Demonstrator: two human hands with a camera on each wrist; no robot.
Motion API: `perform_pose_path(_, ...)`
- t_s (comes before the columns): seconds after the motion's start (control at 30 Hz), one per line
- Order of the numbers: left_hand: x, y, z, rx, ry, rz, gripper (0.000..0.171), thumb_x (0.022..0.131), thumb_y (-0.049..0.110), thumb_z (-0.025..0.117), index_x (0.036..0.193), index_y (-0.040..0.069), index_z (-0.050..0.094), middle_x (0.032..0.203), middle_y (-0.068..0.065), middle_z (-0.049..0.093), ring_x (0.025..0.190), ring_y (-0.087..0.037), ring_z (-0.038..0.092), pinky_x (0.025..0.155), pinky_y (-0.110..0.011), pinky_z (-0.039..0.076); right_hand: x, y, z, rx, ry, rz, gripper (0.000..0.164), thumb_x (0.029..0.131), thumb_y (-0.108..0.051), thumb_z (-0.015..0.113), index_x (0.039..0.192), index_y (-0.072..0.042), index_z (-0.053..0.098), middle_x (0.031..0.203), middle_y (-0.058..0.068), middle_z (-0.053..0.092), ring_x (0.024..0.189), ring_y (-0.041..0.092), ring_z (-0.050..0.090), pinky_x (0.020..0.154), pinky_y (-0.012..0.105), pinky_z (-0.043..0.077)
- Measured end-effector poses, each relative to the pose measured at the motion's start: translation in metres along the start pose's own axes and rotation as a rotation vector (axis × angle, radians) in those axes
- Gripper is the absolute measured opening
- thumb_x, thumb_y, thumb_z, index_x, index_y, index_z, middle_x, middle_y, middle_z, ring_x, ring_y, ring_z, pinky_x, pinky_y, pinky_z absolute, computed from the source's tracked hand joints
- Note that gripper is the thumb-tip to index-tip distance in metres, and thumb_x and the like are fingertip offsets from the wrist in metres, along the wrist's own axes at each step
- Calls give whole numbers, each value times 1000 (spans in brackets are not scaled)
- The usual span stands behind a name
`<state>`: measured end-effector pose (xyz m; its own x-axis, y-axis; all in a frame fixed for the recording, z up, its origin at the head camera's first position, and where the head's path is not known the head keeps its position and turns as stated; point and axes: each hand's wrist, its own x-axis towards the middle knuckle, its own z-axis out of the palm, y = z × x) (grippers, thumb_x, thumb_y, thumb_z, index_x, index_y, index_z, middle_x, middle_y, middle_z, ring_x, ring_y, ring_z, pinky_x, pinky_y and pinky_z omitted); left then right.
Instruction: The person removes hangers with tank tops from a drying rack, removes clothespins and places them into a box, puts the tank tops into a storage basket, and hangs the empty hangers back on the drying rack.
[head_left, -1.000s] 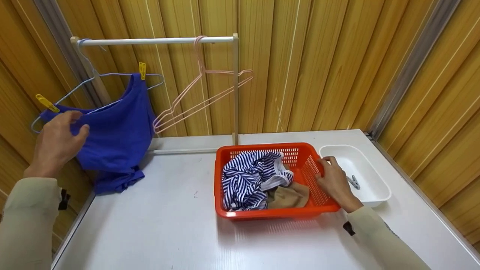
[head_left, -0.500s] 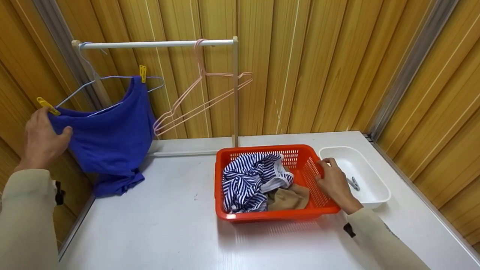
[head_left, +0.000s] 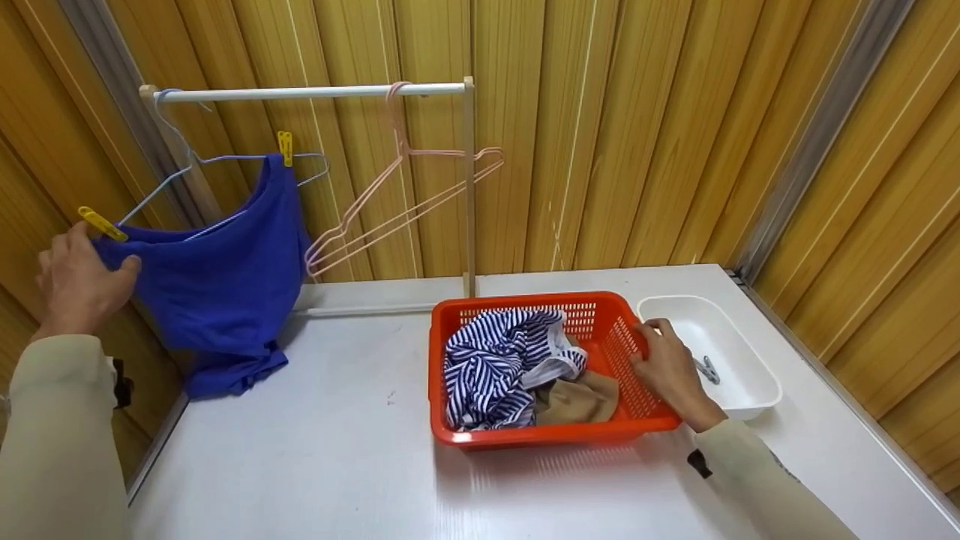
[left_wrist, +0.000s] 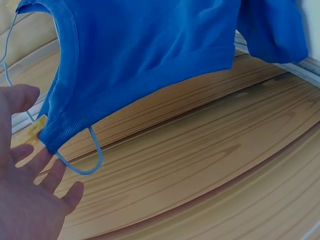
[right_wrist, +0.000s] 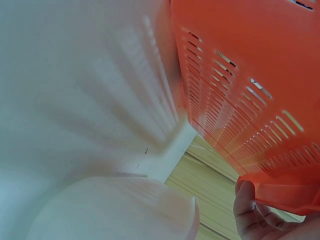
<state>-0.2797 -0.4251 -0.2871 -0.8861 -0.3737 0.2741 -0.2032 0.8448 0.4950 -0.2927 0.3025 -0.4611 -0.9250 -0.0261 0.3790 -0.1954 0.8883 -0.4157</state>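
Note:
My left hand is at the left upper corner of a blue garment, beside a yellow clothespin. In the left wrist view, its fingers are spread and extended, with fingertips right at the corner of the cloth. A second yellow clothespin fastens the garment's other side to a light blue wire hanger. My right hand grips the right rim of a red plastic basket, fingers curled over it. Inside lie a striped garment and a brown cloth.
The hanger hooks over a white rail, as do pink hangers farther right. A white basin with grey clothespins stands right of the basket on the white table. Wood-look panels enclose the back and sides.
My left hand has moved left from the garment's upper edge to its corner by the clothespin. The right hand keeps its grip on the basket rim, and the basket stays put.

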Motion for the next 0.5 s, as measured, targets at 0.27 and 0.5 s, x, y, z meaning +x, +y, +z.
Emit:
perform_pose_path(0.27,-3,8,-7,-112,-1,22,77,101,49,36,146,-13,29,140,-38,31,122,-53,36,103,-65,37,-1,0,0,-11,28,-17,48,80,-3,62,128,3,60,124,23,53,91,45,62,74,58,52)
perform_pose_path(0.5,3,6,-16,-193,-178,22,94,95,66,36,148,-11,25,143,-41,34,126,-57,38,105,-69,32,-1,0,-1,-19,31,-27,46,81,-2,62,127,4,60,123,24,54,94,46,62,77,58,51)
